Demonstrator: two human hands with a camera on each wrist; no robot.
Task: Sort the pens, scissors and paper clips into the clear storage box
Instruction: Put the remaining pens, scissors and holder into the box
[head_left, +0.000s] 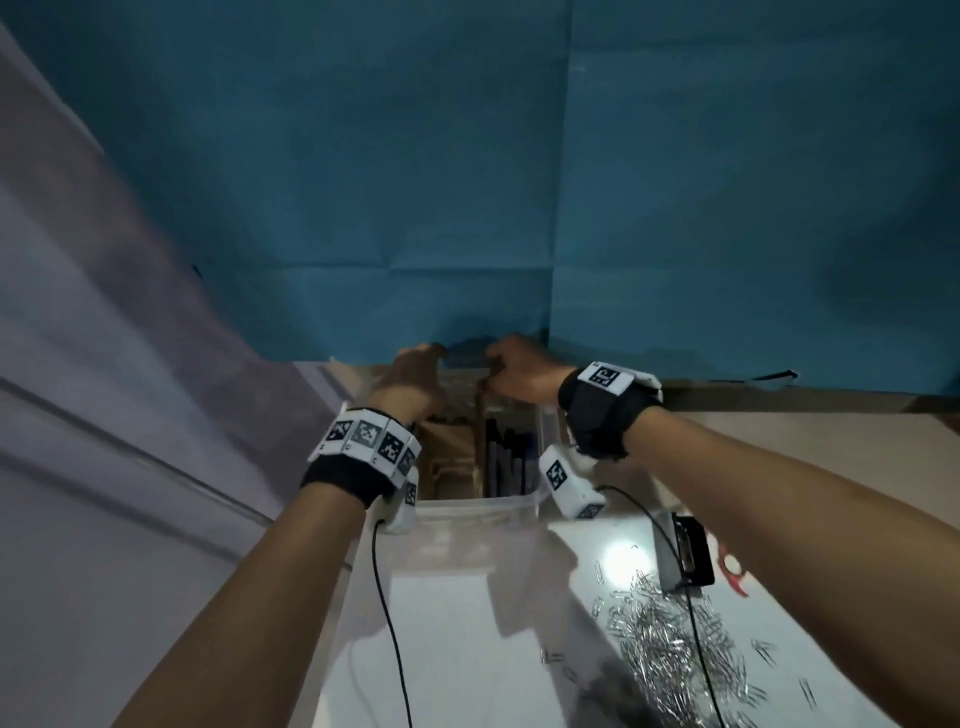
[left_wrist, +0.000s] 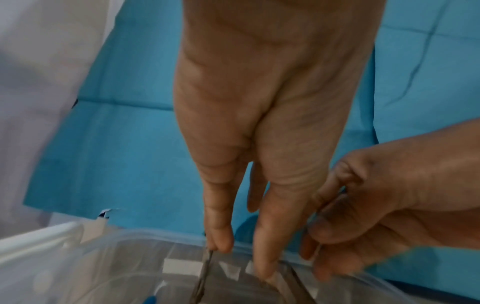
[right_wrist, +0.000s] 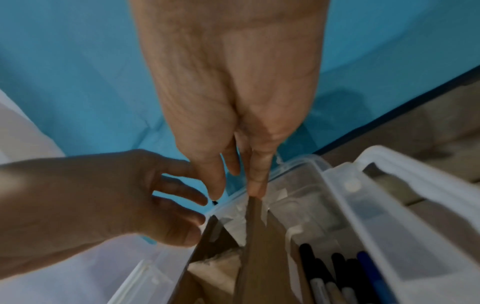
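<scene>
Behind everything hangs a creased blue backdrop (head_left: 519, 171), with a pale wall to the left. Below it, a white counter (head_left: 457, 623) carries a clear storage box (head_left: 483, 506) at its far edge, just in front of the backdrop. Brown cardboard dividers (right_wrist: 255, 242) split the box into compartments; the right-hand one holds several pens (right_wrist: 335, 275) lying side by side. Well apart from the box, a loose heap of silver paper clips (head_left: 670, 639) lies on the near right of the counter, beside a small black device (head_left: 688, 553). No scissors can be made out.

Both hands reach to the box's far end. The left hand (head_left: 415, 371) has straight fingers, its tips pressing down on a thin divider edge by the far wall. The right hand (head_left: 522, 371) seems to pinch the top of the central divider between thumb and finger, its grip clamped there.

The step in hand looks like seating the dividers. Doing it well likely means holding each card upright, pressing evenly along its top edge, and keeping it square so the clips cannot slip beneath.
</scene>
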